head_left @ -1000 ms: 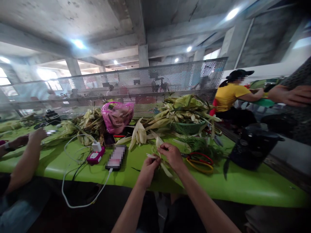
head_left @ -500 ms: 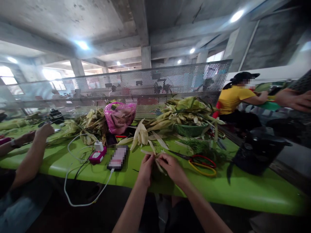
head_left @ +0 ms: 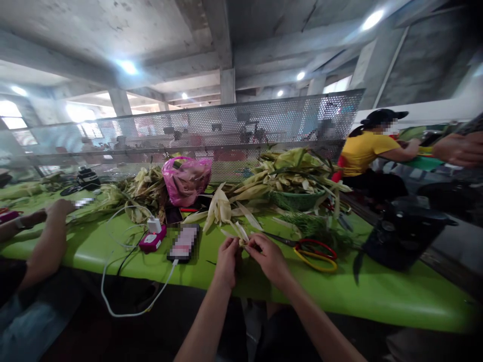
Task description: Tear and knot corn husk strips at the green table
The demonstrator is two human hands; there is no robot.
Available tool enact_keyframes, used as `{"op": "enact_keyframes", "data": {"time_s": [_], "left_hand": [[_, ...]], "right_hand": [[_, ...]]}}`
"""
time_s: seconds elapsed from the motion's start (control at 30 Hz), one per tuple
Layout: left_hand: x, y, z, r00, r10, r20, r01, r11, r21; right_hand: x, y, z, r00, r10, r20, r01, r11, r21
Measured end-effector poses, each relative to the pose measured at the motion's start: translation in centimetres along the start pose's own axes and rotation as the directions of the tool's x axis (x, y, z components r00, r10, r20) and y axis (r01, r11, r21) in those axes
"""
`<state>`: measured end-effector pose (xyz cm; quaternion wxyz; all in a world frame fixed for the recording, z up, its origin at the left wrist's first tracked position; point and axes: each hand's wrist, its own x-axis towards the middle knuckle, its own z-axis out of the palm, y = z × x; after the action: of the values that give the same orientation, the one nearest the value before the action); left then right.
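Note:
Pale strips of corn husk (head_left: pixel 241 233) meet between my two hands, just above the green tabletop (head_left: pixel 151 274). My left hand (head_left: pixel 227 261) is closed, thumb and fingers pinching the husk strips from the left. From the right, my right hand (head_left: pixel 266 252) pinches the same husk, its fingers bent. Right beyond my fingertips lies a folded bunch of husk leaves (head_left: pixel 219 207). Scissors (head_left: pixel 315 255) with red and yellow handles rest to the right of my right hand, blades pointing toward it.
A green basket (head_left: pixel 296 201) heaped with husks stands behind. Left of it sits a pink plastic bag (head_left: pixel 186 182). A phone (head_left: pixel 183 243) with its cable is by a purple power socket (head_left: pixel 152 239). A black bag (head_left: pixel 403 236) is at right; a co-worker's arms (head_left: pixel 47 241) are at left.
My hands have stayed close together on the husk; its lower strip no longer hangs below my fingers, and strips now point up and away. The co-worker's hand at left has moved slightly left.

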<state>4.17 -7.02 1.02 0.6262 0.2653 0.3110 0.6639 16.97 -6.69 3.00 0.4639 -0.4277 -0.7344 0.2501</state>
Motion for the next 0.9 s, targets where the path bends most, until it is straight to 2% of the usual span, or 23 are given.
{"op": "enact_keyframes", "data": {"time_s": [0.17, 0.37, 0.43, 0.57, 0.73, 0.9], "left_hand": [[-0.1, 0.5, 0.0, 0.999, -0.047, -0.010, 0.046, 0.999, -0.023], [-0.1, 0.3, -0.2, 0.999, -0.048, 0.003, 0.048, 0.997, -0.062], [-0.3, 0.2, -0.3, 0.997, -0.055, 0.045, 0.057, 0.997, -0.056], [-0.6, 0.1, -0.2, 0.990, -0.038, 0.133, 0.031, 0.998, 0.047], [-0.8, 0.2, 0.5, 0.992, 0.014, 0.128, -0.027, 0.994, 0.106], [-1.0, 0.2, 0.5, 0.995, 0.006, 0.098, -0.023, 0.984, 0.176]], "right_hand": [[-0.1, 0.4, 0.5, 0.996, 0.084, -0.010, -0.082, 0.989, 0.121], [0.2, 1.4, 1.0, 0.975, 0.182, 0.128, -0.216, 0.908, 0.358], [0.2, 1.5, 0.9, 0.971, 0.198, 0.132, -0.235, 0.876, 0.422], [0.3, 1.9, 0.5, 0.966, 0.257, 0.034, -0.240, 0.838, 0.491], [0.8, 2.7, 0.3, 0.954, 0.283, -0.099, -0.204, 0.855, 0.477], [0.8, 2.9, 0.6, 0.950, 0.269, -0.159, -0.181, 0.889, 0.421]]}}
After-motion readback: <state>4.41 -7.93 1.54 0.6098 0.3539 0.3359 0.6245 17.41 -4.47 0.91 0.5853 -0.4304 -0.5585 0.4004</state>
